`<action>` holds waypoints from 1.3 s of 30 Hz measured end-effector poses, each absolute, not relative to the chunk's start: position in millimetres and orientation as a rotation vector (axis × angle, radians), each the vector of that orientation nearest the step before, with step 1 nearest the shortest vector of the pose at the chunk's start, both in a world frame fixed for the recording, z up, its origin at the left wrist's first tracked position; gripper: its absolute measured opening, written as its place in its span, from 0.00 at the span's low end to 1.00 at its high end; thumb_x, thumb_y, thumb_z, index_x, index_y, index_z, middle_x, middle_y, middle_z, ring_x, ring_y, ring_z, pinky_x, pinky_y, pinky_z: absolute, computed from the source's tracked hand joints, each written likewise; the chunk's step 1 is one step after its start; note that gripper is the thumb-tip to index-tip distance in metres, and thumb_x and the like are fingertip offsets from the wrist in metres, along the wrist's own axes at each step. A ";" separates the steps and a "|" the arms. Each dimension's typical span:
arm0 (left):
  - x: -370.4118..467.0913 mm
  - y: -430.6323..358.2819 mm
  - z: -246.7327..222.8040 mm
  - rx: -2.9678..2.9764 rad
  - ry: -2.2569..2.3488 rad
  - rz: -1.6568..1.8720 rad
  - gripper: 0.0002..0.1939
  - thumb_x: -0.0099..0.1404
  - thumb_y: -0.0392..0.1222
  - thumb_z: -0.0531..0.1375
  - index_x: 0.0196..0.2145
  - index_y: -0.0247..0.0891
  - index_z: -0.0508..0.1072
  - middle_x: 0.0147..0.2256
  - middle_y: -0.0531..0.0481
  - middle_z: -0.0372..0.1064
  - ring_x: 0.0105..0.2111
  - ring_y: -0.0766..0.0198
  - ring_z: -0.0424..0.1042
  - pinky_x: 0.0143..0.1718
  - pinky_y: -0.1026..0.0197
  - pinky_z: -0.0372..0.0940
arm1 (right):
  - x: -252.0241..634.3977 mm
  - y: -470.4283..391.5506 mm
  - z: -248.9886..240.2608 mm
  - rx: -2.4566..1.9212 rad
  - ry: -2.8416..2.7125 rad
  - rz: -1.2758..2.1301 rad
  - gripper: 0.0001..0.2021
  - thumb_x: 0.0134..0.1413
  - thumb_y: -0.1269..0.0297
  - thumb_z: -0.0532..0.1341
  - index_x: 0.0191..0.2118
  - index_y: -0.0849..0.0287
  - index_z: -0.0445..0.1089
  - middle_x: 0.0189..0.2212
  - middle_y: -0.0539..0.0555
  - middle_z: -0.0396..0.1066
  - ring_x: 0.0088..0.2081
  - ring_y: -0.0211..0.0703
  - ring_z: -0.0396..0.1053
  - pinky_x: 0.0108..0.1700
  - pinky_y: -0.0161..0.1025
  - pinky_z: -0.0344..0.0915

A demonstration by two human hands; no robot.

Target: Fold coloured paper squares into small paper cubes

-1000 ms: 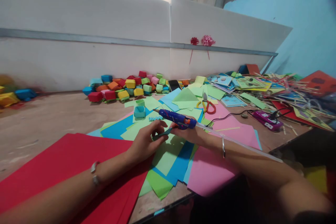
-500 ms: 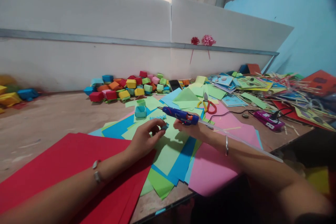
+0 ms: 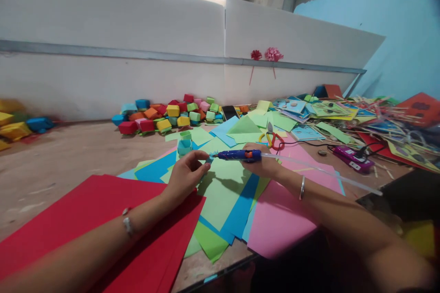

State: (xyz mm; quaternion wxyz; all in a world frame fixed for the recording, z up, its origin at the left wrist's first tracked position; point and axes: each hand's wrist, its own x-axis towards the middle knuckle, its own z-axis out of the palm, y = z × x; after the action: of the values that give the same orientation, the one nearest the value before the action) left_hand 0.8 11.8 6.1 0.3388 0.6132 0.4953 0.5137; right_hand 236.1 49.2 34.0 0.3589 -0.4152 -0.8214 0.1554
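Note:
My right hand [image 3: 261, 163] is wrapped round a blue hot glue gun [image 3: 237, 155], whose tip points left. A long clear glue stick [image 3: 319, 171] sticks out of its back end. In my left hand [image 3: 187, 171] a small light-blue paper piece [image 3: 211, 157] is pinched between thumb and fingers; the nozzle is at this piece, though I cannot tell whether it touches. Just beyond my left hand stands a small light-blue paper box [image 3: 184, 147], with a green paper piece [image 3: 185, 135] behind it. Green sheets [image 3: 220, 197] lie beneath both hands.
Red sheets [image 3: 103, 219] lie under my left forearm, pink sheets [image 3: 278, 219] near my right. Several coloured paper boxes [image 3: 173, 111] are heaped along the wall. Scissors [image 3: 271, 137], a purple power strip [image 3: 353, 158] with a cord, and piled cards and sticks [image 3: 343, 110] occupy the right.
The glue gun has swung lower and more level, its tip now at the light-blue paper piece. My right hand has moved slightly right; my left hand has shifted a little left.

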 end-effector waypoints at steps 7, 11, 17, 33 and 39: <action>-0.5 13.5 3.4 1.581 1.275 1.333 0.15 0.53 0.48 0.66 0.36 0.38 0.72 0.20 0.57 0.65 0.20 0.69 0.62 0.20 0.66 0.56 | 239.1 51.4 33.4 -1.059 -2.098 0.432 0.07 0.39 0.70 0.58 0.21 0.56 0.56 0.22 0.48 0.62 0.26 0.38 0.61 0.30 0.36 0.56; -0.5 12.5 3.4 1.592 1.263 1.309 0.14 0.54 0.48 0.65 0.35 0.38 0.72 0.19 0.58 0.63 0.19 0.69 0.61 0.19 0.67 0.55 | 237.7 50.6 32.6 -1.100 -2.142 0.386 0.07 0.39 0.71 0.58 0.22 0.56 0.57 0.24 0.49 0.65 0.27 0.39 0.63 0.31 0.36 0.58; 0.4 11.8 4.3 1.605 1.253 1.305 0.13 0.53 0.47 0.65 0.35 0.39 0.72 0.19 0.58 0.63 0.19 0.68 0.62 0.19 0.66 0.55 | 237.4 51.6 30.8 -1.087 -2.171 0.334 0.08 0.38 0.72 0.57 0.21 0.56 0.55 0.22 0.48 0.64 0.27 0.38 0.62 0.30 0.35 0.57; 2.1 9.6 7.8 1.923 1.325 1.368 0.07 0.56 0.44 0.61 0.32 0.40 0.74 0.23 0.56 0.69 0.19 0.69 0.62 0.21 0.66 0.57 | 235.1 54.6 27.2 -1.150 -2.261 0.228 0.07 0.39 0.75 0.57 0.20 0.57 0.58 0.24 0.49 0.65 0.27 0.36 0.62 0.31 0.34 0.56; 0.6 10.7 6.5 1.960 1.345 1.384 0.07 0.57 0.44 0.61 0.33 0.41 0.75 0.22 0.56 0.69 0.19 0.68 0.63 0.22 0.66 0.59 | 234.8 52.8 29.6 -1.161 -2.270 0.223 0.08 0.39 0.76 0.58 0.20 0.57 0.59 0.24 0.49 0.65 0.28 0.37 0.63 0.31 0.34 0.57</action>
State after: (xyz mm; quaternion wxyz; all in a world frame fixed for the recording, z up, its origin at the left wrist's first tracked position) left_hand 0.6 10.7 6.5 0.1942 0.6991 0.4796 0.4935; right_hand 234.8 52.8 29.6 0.2872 -0.4345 -0.8496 0.0834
